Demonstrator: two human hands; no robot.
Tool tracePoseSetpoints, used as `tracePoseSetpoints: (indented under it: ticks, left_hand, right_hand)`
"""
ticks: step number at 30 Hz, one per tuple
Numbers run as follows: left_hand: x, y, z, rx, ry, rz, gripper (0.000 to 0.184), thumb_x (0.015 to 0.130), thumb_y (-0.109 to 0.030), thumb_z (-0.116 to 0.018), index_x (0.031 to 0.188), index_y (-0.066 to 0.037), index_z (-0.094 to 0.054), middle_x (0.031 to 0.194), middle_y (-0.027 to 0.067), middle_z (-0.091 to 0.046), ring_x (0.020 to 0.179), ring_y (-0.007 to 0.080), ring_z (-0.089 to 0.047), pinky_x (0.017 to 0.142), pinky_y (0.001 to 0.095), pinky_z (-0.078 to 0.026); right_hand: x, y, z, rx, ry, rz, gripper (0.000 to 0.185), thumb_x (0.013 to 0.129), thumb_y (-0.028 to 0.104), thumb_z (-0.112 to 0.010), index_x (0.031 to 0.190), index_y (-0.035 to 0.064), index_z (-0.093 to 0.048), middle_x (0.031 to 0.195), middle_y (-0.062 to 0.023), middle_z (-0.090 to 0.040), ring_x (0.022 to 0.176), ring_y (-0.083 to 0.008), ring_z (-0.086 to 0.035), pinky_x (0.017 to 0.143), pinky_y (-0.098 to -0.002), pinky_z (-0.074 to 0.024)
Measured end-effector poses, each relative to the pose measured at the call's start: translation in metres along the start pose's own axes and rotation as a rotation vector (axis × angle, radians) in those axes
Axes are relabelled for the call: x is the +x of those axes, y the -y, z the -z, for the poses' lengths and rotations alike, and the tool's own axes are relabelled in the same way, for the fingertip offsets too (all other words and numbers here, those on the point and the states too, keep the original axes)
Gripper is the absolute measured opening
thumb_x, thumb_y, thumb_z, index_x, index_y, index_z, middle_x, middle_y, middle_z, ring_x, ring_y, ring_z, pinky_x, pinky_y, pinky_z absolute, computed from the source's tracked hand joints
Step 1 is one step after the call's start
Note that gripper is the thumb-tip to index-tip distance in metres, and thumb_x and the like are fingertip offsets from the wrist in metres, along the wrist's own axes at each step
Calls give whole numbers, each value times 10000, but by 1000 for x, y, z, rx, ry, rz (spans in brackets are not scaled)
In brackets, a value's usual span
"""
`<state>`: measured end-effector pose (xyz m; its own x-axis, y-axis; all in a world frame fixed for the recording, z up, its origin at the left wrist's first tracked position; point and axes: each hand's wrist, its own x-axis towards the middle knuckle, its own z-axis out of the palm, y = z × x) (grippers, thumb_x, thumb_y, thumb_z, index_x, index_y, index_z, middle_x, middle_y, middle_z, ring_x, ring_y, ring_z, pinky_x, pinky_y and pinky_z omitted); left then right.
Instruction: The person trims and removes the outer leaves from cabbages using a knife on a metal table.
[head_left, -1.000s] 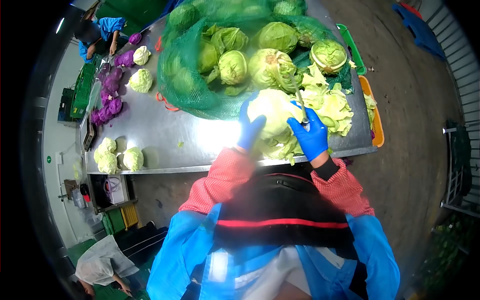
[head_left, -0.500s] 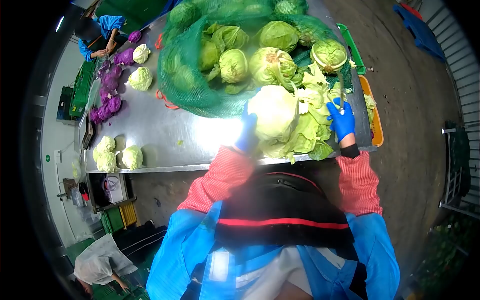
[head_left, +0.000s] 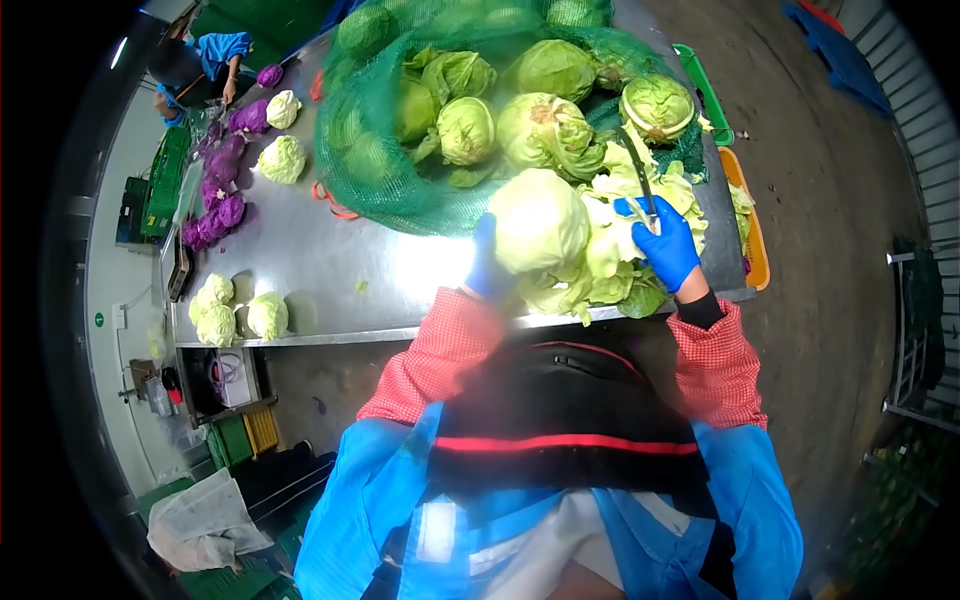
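A pale, peeled green cabbage (head_left: 541, 221) is at the near edge of the metal table. My blue-gloved left hand (head_left: 487, 262) holds its left side, with the fingers partly hidden and blurred. In my blue-gloved right hand (head_left: 670, 247) is a knife (head_left: 639, 168), its dark blade pointing away from me and leaning left. That hand is closed on the handle, just right of the cabbage, above loose cabbage leaves (head_left: 610, 262). Beyond them, several untrimmed cabbages (head_left: 466, 131) lie in and around an open green mesh bag (head_left: 376, 190).
Trimmed cabbages (head_left: 267, 315) and purple cabbages (head_left: 222, 160) stand along the left of the metal table (head_left: 390, 290). An orange crate (head_left: 757, 260) and a green crate (head_left: 712, 105) adjoin its right edge. One person (head_left: 215, 60) works at the far left; another (head_left: 205, 525) bends at lower left.
My right hand has moved left toward the cabbage, and the knife has tilted left with it. The held cabbage has shifted slightly left. At the far left, the person's arms have moved apart.
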<state>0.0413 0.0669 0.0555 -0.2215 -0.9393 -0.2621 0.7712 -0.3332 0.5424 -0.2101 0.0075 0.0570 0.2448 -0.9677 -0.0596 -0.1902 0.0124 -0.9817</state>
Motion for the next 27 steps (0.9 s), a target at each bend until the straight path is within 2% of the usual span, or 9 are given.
tracePoseSetpoints:
  ticks: [4, 6, 9, 12, 14, 17, 19, 23, 27]
  left_hand:
    - [10, -3, 7, -88, -50, -19, 813, 887, -625, -462, 1487, -109, -276, 1504, 139, -339, 1361, 347, -360, 1109, 538, -291]
    - [8, -2, -2, -9, -55, -47, 831, 880, -626, -478, 1484, -92, -276, 1501, 147, -340, 1363, 344, -358, 1114, 526, -288]
    - [19, -3, 2, 369, 168, -233, 884, 861, -630, -521, 1483, -62, -254, 1513, 156, -311, 1379, 327, -333, 1116, 492, -300]
    - [28, -21, -5, 889, 207, -584, 868, 841, -520, -638, 1471, -50, -271, 1411, 124, -427, 1280, 255, -444, 1071, 394, -349]
    - [16, -25, -3, 795, 94, -362, 849, 843, -485, -657, 1464, -41, -284, 1385, 122, -445, 1249, 236, -457, 1040, 376, -385]
    - [4, -20, 10, 451, 25, -1, 811, 786, -407, -740, 1420, -62, -370, 1334, 136, -473, 1220, 230, -470, 1016, 411, -413]
    - [14, -13, 38, 787, -33, -67, 874, 737, -363, -797, 1437, -94, -347, 1397, 103, -413, 1266, 242, -429, 1031, 385, -404]
    - [16, 10, 59, 1478, 25, -430, 975, 630, -248, -863, 1435, -70, -342, 1417, 153, -391, 1325, 314, -366, 1111, 404, -300]
    - [17, 25, 54, 1600, 3, -549, 1056, 646, -299, -846, 1478, -38, -251, 1494, 200, -300, 1408, 371, -245, 1145, 431, -234]
  right_hand:
    - [1, 0, -7, -539, -210, -47, 568, 853, 352, -692, 1328, 98, -513, 836, -94, -665, 667, -155, -591, 633, -291, -478]
    - [2, 13, -17, -147, -30, -123, 653, 880, 494, -635, 1371, 99, -463, 638, -68, -581, 612, -160, -582, 601, -305, -482]
    - [7, 13, -21, 624, 362, -349, 608, 954, 521, -502, 1337, 49, -481, 899, -61, -644, 758, -133, -588, 674, -266, -492]
    - [17, -25, -47, 623, 249, -1, 683, 940, 521, -521, 1368, -4, -427, 1253, -89, -552, 1057, -141, -525, 898, -285, -437]
    - [13, -11, -50, 604, 328, 199, 772, 913, 540, -551, 1431, 0, -363, 1416, -109, -456, 1266, -195, -456, 1080, -337, -347]
    - [6, -38, -56, 183, 258, 178, 710, 888, 348, -641, 1451, 28, -349, 1428, -118, -453, 1301, -191, -413, 1076, -333, -318]
    - [1, -39, -61, -11, 250, 208, 571, 927, 286, -571, 1433, 88, -397, 1354, -127, -536, 1194, -222, -544, 959, -332, -425]
    - [3, -68, -63, -217, 299, -266, 409, 970, 329, -450, 1337, 156, -502, 1241, -166, -585, 946, -331, -641, 781, -410, -513]
    - [-9, -70, -57, -561, 263, 53, 410, 990, 347, -385, 1321, 145, -519, 1256, -128, -592, 1018, -338, -617, 857, -410, -499]
